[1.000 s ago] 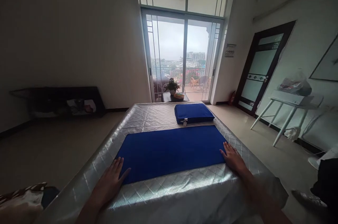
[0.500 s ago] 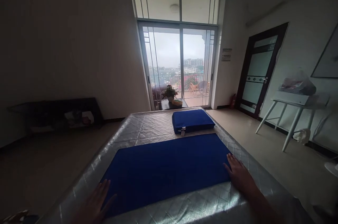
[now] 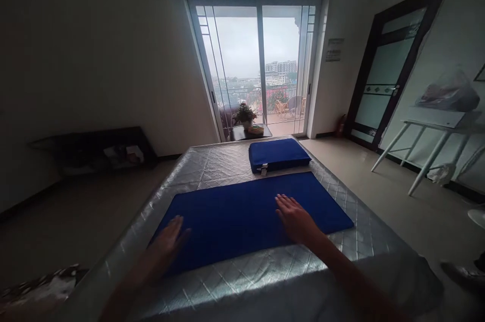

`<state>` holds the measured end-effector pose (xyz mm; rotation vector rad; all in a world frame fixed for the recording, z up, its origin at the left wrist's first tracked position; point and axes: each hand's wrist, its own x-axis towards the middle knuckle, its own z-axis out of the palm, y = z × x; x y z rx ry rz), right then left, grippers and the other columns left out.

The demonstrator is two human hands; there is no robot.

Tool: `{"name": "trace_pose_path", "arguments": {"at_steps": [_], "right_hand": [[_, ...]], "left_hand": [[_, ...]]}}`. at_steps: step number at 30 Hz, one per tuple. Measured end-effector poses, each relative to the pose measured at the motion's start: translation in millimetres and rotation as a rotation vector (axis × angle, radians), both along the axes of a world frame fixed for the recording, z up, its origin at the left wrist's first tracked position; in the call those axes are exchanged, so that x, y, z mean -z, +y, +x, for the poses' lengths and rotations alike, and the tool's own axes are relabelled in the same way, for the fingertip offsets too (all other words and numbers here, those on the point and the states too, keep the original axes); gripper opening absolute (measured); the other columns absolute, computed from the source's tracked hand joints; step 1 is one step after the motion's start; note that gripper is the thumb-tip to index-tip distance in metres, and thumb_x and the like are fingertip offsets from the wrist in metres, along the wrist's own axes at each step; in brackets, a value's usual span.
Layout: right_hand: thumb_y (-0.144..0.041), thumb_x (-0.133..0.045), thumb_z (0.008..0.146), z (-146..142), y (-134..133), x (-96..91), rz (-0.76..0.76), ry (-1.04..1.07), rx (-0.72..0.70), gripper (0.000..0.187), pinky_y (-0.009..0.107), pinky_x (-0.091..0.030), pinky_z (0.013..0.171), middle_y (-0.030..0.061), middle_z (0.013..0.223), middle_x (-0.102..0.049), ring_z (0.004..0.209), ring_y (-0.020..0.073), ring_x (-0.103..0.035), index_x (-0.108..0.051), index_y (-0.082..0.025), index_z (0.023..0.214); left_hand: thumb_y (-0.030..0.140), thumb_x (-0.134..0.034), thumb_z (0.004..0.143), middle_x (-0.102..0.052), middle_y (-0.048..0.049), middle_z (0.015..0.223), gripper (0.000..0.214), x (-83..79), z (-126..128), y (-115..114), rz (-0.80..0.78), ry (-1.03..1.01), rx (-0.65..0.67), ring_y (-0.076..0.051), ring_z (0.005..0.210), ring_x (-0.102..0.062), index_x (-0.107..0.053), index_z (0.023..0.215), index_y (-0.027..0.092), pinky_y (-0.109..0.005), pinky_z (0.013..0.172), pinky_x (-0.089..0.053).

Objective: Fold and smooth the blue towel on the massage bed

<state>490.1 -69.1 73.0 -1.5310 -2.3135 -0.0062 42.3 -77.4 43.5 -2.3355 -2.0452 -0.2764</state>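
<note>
A flat blue cloth (image 3: pixel 235 226), folded into a long rectangle, lies across the silvery quilted cover (image 3: pixel 215 160) of a table or bed. Over the cloth's left part is my left hand (image 3: pixel 170 236), slightly blurred, its fingers stretched out. My right hand (image 3: pixel 295 216) lies palm down on the cloth, right of its middle, fingers extended. Neither hand grips anything. Just beyond the cloth sits a thick folded blue bundle (image 3: pixel 280 152) with a small pale tag (image 3: pixel 264 168) at its front edge.
Behind the covered surface, a small dark table (image 3: pixel 237 134) bears a potted plant (image 3: pixel 245 113) before sliding glass doors (image 3: pixel 261 69). At right, a pale stool (image 3: pixel 428 145) carries a box and a plastic bag (image 3: pixel 449 92). A low dark shelf (image 3: pixel 94 147) stands against the left wall.
My right hand has moved left, from the cloth's right edge onto its inner area. My left hand has shifted inward and up. The view has tilted downward.
</note>
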Motion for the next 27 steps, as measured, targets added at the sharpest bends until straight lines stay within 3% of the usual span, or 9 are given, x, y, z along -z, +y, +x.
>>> {"name": "trace_pose_path", "arguments": {"at_steps": [3, 6, 8, 10, 15, 21, 24, 27], "right_hand": [[-0.035, -0.025, 0.107, -55, 12, -7.3, -0.092, 0.014, -0.089, 0.057, 0.04, -0.023, 0.126, 0.0129, 0.16, -0.039, 0.151, 0.021, -0.03, -0.042, -0.007, 0.154], [-0.035, -0.027, 0.105, -85, 24, 4.6, -0.167, -0.029, -0.103, 0.06, 0.042, -0.018, 0.127, 0.0147, 0.165, -0.028, 0.155, 0.023, -0.021, -0.034, -0.005, 0.157], [-0.035, -0.033, 0.103, -89, 29, 17.5, -0.209, -0.069, -0.1, 0.064, 0.043, -0.015, 0.127, 0.0149, 0.166, -0.022, 0.156, 0.0247, -0.016, -0.029, -0.005, 0.159], [-0.036, -0.038, 0.1, -88, 31, 28.9, -0.236, -0.091, -0.087, 0.07, 0.044, -0.014, 0.127, 0.0151, 0.167, -0.018, 0.156, 0.0261, -0.013, -0.024, -0.005, 0.161], [-0.036, -0.033, 0.101, -84, 31, 38.0, -0.241, -0.065, -0.08, 0.07, 0.046, -0.01, 0.127, 0.0149, 0.168, -0.014, 0.157, 0.0263, -0.011, -0.021, -0.004, 0.161], [-0.037, -0.018, 0.105, -80, 32, 34.9, -0.264, -0.007, -0.016, 0.066, 0.046, -0.013, 0.126, 0.017, 0.166, -0.018, 0.156, 0.0247, -0.015, -0.026, -0.001, 0.159], [-0.042, -0.018, 0.105, -69, 34, 35.4, -0.287, 0.011, 0.043, 0.068, 0.046, -0.012, 0.127, 0.016, 0.167, -0.019, 0.156, 0.025, -0.015, -0.025, -0.002, 0.16], [-0.045, -0.02, 0.105, -57, 37, 36.1, -0.299, -0.003, 0.104, 0.069, 0.047, -0.01, 0.127, 0.0148, 0.167, -0.019, 0.156, 0.0259, -0.015, -0.025, -0.004, 0.16]], "left_hand": [[0.056, -0.026, 0.104, -0.028, -0.015, 0.164, 0.069, -14.5, 92, 15, -0.125, -0.044, 0.22, -0.025, 0.153, -0.026, -0.035, 0.157, 0.012, -0.048, 0.125, -0.028], [0.057, -0.026, 0.104, -0.028, -0.0135, 0.165, 0.068, -11.1, 168, 32, -0.092, -0.022, 0.39, -0.024, 0.155, -0.022, -0.033, 0.158, 0.015, -0.048, 0.127, -0.025], [0.055, -0.021, 0.105, -0.027, -0.0129, 0.166, 0.067, -2.2, 198, 41, -0.067, -0.015, 0.422, -0.023, 0.155, -0.021, -0.031, 0.159, 0.015, -0.047, 0.127, -0.024], [0.054, -0.015, 0.106, -0.026, -0.0133, 0.166, 0.069, 8.0, 213, 48, -0.074, -0.024, 0.39, -0.023, 0.156, -0.02, -0.027, 0.16, 0.013, -0.046, 0.128, -0.022], [0.055, -0.008, 0.105, -0.023, -0.0127, 0.167, 0.073, 23.8, 212, 47, -0.082, -0.068, 0.349, -0.024, 0.156, -0.018, -0.021, 0.161, 0.01, -0.045, 0.129, -0.018], [0.059, -0.012, 0.104, -0.021, -0.0121, 0.168, 0.075, 22.7, 188, 41, -0.129, 0.027, 0.229, -0.024, 0.156, -0.017, -0.025, 0.161, 0.012, -0.047, 0.129, -0.017], [0.059, -0.012, 0.104, -0.016, -0.012, 0.168, 0.075, 20.6, 154, 38, -0.164, 0.076, 0.136, -0.024, 0.157, -0.014, -0.023, 0.161, 0.012, -0.048, 0.128, -0.015], [0.055, -0.015, 0.105, -0.017, -0.0145, 0.168, 0.072, 23.0, 97, 31, -0.163, 0.102, 0.025, -0.027, 0.156, -0.015, -0.021, 0.161, 0.01, -0.051, 0.127, -0.017]]}}
